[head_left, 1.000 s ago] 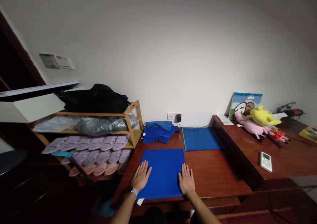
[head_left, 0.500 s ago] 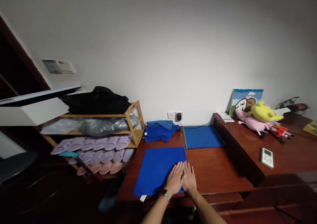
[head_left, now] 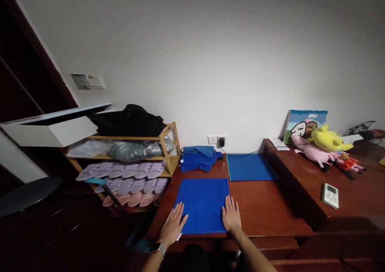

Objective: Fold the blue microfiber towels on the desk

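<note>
A bright blue cloth [head_left: 202, 208] lies spread flat on the brown wooden table, its white tag peeking out at the near left corner. My left hand [head_left: 173, 225] rests flat on the cloth's left edge, fingers stretched out, with a watch on the wrist. On the right edge of the cloth lies my right hand [head_left: 231, 215], palm down and fingers extended. Neither hand holds anything. Behind, a second blue cloth [head_left: 251, 167] with a green edge lies flat, and a pile of crumpled blue cloths [head_left: 198, 158] sits near the wall.
To the left stands a wooden rack [head_left: 171, 164] with slippers [head_left: 141, 171] and a black bag [head_left: 129, 121]. On a raised surface at right are plush toys [head_left: 327, 139] and a white remote control [head_left: 331, 196]. A plug [head_left: 221, 142] with a cable is in the wall.
My left hand has moved left, from beside my right hand to the cloth's left edge. My right hand stays at the right edge. The view has shifted slightly.
</note>
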The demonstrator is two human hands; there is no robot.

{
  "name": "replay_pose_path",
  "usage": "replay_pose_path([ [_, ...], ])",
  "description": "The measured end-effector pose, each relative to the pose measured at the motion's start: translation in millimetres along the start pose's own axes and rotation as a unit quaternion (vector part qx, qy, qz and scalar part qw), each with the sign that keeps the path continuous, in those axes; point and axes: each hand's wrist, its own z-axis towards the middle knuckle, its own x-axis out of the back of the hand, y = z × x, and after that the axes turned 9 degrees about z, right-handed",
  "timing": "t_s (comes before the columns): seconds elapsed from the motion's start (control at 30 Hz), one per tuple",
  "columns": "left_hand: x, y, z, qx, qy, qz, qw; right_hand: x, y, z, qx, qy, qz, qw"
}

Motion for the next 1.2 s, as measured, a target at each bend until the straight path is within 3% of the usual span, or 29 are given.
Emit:
replay_pose_path([
  [0.13, -1.4, -7, -7, -0.001, 0.01, -0.003, 1.0, 6, -4, -6, -0.007, -0.004, -0.002, 1.0],
  [0.3, 2.2, -9, -5, -0.004, 0.019, -0.01, 1.0, -4, 4, -38, 0.013, 0.031, 0.002, 0.999],
  [0.4, 10.2, 3, -2, -0.023, 0.043, -0.021, 0.999, -15, 11, -60, 0.015, 0.047, 0.011, 0.999],
  [0.5, 19.9, 50, -1, -0.087, 0.061, -0.038, 0.994, -21, 14, -75, 0.034, 0.049, 0.018, 0.998],
  [0.67, 19.0, 167, -4, -0.243, 0.041, -0.072, 0.966, -25, 20, -82, 0.07, 0.04, 0.025, 0.996],
  [0.73, 12.4, 196, -5, -0.246, 0.031, -0.081, 0.965, -27, 22, -81, 0.085, 0.039, 0.027, 0.995],
  [0.8, 5.7, 204, -7, -0.23, 0.024, -0.083, 0.969, -29, 25, -79, 0.09, 0.037, 0.028, 0.995],
  [0.87, 0.4, 195, -10, -0.221, 0.026, -0.081, 0.971, -31, 25, -79, 0.088, 0.045, 0.029, 0.995],
  [0.93, -3.3, 174, -16, -0.208, 0.035, -0.073, 0.975, -32, 25, -79, 0.088, 0.059, 0.029, 0.994],
  [1.2, -14.9, 61, -48, -0.038, 0.071, -0.003, 0.997, -30, 20, -81, 0.068, 0.056, 0.028, 0.996],
])
